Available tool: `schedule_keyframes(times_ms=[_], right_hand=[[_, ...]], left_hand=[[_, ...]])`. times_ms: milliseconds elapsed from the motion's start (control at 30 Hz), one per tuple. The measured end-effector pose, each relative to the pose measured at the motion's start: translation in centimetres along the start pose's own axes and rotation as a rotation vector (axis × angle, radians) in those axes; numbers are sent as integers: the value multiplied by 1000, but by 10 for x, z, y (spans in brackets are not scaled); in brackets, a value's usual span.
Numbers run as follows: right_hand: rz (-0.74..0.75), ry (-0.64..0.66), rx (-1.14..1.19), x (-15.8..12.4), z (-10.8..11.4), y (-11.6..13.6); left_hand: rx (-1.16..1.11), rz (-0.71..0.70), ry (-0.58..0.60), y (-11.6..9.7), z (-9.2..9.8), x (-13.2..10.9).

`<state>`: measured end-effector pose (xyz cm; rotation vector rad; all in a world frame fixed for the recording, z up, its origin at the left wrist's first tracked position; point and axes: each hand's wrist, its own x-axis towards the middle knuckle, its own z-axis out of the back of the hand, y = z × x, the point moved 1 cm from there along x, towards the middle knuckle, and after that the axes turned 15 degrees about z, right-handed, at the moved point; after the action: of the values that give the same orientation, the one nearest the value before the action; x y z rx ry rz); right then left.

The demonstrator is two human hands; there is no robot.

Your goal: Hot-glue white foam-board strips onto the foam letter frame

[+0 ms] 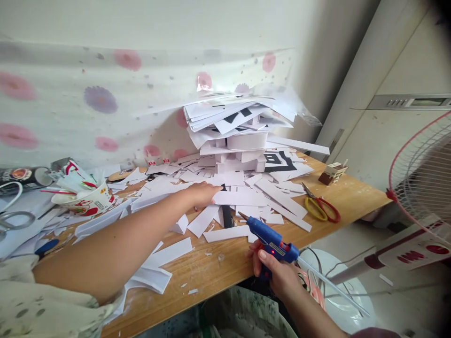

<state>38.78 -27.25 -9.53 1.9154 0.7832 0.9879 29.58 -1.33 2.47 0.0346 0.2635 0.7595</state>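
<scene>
My left hand [201, 193] reaches across the wooden table [225, 265] and rests flat, fingers stretched out, on a white paper strip [237, 197] among several cut pieces. My right hand [276, 271] is wrapped round the grip of a blue hot glue gun [270, 240] at the table's front edge. The gun's nozzle points left and up toward the paper strips, and a clear glue stick juts out behind it.
A tall pile of white paper and folded boxes [239, 141] stands at the back. Yellow-and-red scissors [321, 206] lie on the right, with a small brown-and-white carton [331, 173] beyond them. A paper cup bowl [86, 199] sits at the left. A fan [423, 188] stands at the right.
</scene>
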Motion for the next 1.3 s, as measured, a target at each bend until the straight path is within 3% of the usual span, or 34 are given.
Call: schedule_keyframes(times_ms=[100, 233, 367, 467, 567, 767, 967, 1300], right_hand=[[4, 0, 0, 2, 1, 2], [-10, -25, -28, 0, -1, 7], [64, -7, 12, -1, 1, 12], [102, 1, 50, 0, 1, 15], [89, -15, 27, 1, -7, 21], [57, -26, 1, 7, -39, 30], [11, 38, -16, 10, -59, 16], [-47, -30, -132, -1, -45, 4]], left_hand=[[23, 15, 1, -6, -2, 7], [5, 26, -4, -10, 13, -4], [-63, 17, -13, -5, 36, -44], [-158, 76, -52, 11, 42, -84], [-237, 150, -73, 34, 30, -121], [-232, 254, 98, 70, -15, -162], [-259, 188, 175, 76, -39, -165], [-312, 129, 249, 75, -42, -153]])
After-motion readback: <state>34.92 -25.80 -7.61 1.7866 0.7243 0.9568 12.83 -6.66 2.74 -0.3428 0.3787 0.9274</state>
